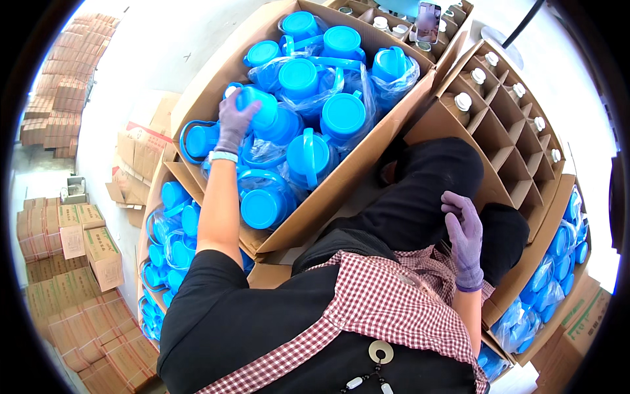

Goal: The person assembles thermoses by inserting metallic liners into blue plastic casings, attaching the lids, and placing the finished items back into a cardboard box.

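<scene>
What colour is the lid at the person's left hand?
Bright blue; the lid at the left hand shows best in the head view.

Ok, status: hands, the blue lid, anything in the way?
Left hand on blue lid, grip unclear. Right hand empty, open near knee. Lid among packed blue jugs in carton; clear plastic wrap around some.

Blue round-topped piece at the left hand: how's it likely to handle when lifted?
The blue round-topped piece at the gloved left hand looks like smooth plastic, so probably stiff and perhaps a bit slippery. Its round outline suggests it could roll on its side. Loose clear bags on neighbouring containers might snag it.
</scene>
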A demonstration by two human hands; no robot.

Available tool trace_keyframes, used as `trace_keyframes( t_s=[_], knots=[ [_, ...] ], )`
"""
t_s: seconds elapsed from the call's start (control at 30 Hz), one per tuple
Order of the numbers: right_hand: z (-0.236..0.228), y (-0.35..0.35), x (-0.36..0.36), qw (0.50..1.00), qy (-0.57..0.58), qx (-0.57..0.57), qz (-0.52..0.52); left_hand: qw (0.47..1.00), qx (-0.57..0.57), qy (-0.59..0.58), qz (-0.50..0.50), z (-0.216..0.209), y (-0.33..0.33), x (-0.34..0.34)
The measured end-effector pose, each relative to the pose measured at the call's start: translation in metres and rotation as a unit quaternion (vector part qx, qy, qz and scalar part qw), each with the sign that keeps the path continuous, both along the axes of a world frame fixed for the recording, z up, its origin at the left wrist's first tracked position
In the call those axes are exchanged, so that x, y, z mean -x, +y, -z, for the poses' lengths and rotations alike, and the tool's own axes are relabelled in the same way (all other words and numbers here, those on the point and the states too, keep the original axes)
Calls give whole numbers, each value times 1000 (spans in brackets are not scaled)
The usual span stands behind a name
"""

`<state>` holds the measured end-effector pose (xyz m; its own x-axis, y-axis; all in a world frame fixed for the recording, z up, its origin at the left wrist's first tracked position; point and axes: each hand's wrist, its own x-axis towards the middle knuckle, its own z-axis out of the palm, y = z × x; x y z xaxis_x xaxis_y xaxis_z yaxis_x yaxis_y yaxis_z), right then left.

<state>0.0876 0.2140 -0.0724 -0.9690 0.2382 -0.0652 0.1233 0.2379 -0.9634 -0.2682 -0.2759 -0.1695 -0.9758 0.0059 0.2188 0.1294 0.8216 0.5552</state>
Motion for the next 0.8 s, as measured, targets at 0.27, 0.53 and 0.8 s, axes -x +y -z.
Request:
trace_keyframes(
  t_s=[0.27,0.53,0.8],
  knots=[
    [-4,9,7,998,-27,41,-26,936,329,-114,46,2,45,-50],
    [10,19,25,991,-73,104,44,984,157,54,-59,-69,68,144],
    [15,25,33,985,-77,143,61,967,212,-117,-84,-7,42,224]
  ],
)
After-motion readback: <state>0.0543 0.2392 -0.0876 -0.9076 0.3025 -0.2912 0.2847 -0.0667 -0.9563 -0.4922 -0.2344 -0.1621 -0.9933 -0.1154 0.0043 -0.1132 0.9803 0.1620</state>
